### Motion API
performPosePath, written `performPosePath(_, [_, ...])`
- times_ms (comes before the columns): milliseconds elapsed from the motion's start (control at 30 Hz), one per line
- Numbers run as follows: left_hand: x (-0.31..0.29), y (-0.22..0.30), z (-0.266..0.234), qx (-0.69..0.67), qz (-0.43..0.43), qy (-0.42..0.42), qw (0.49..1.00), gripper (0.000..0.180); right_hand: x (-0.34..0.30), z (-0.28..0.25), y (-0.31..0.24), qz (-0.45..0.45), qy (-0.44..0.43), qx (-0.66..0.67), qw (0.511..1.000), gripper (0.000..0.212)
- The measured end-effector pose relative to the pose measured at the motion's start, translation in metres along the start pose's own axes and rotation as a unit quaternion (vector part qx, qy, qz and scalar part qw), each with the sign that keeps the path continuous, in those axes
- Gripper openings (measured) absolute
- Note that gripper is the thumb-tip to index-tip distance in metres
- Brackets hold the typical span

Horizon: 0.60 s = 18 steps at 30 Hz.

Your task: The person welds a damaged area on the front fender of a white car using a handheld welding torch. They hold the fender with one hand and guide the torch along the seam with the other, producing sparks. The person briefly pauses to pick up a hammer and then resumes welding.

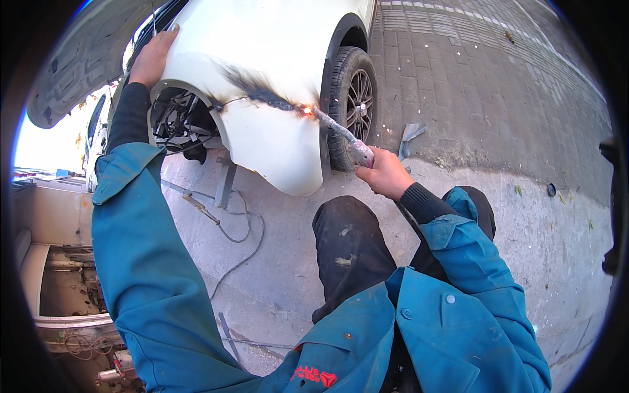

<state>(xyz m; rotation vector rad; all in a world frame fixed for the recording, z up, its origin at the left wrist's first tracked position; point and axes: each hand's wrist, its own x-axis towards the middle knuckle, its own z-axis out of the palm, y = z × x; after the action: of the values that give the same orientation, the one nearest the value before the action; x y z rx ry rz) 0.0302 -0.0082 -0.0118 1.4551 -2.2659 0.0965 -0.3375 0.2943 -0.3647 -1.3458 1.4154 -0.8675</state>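
Note:
My right hand [386,173] is closed round the pinkish-grey handle of a torch [343,133]. A bright orange glow shows at the torch's tip, on a white car body panel [275,141] beside the wheel arch. From there a black scorched streak [268,95] runs left to the opening [180,118] in the panel, with soot fanned above it. My left hand [152,57] grips the panel's upper edge, near the raised hood [85,59]. Its fingers are partly hidden behind that edge, while one digit rests on the white surface.
Behind the torch stands the car's wheel [354,105]. A grey hose [252,252] and a metal stand [225,183] lie low under the panel. Bent metal scrap [411,139] sits on the paving. At lower left is an open metal body part [65,281]. My knees are bent below the panel.

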Motion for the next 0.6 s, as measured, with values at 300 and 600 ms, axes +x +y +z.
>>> performPosePath(300, [0.0035, -0.0040, -0.0002, -0.007, -0.027, -0.012, 1.000, 0.075, -0.0013, -0.0004, -0.0031, 0.002, 0.002, -0.017, 1.000, 0.030])
performPosePath(600, [0.0031, -0.0060, 0.0001, -0.010, -0.012, -0.003, 1.000, 0.076, -0.0011, -0.0005, -0.0028, 0.001, -0.002, -0.006, 1.000, 0.029])
